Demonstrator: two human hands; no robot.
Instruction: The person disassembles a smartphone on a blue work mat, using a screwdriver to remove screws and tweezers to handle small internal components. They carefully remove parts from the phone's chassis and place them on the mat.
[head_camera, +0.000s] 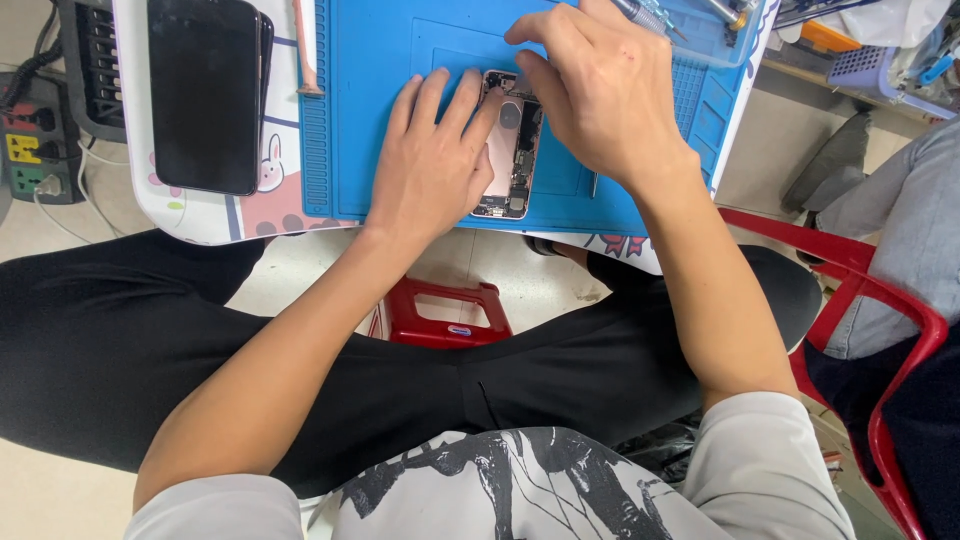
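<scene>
An opened phone body (510, 150), pink-gold with bare circuit parts along its right side, lies on a blue work mat (360, 100). My left hand (432, 160) lies flat over the phone's left half and pins it to the mat. Over the phone's upper right end, my right hand (595, 95) curls its fingers around a screwdriver (640, 14), whose handle sticks out above the hand. The tool's tip is hidden under my fingers.
A black phone screen panel (205, 95) lies on the white table (200, 215) left of the mat. A power strip (30, 150) sits at far left. A red stool (445, 315) stands between my legs; another person on a red chair (880, 300) at right.
</scene>
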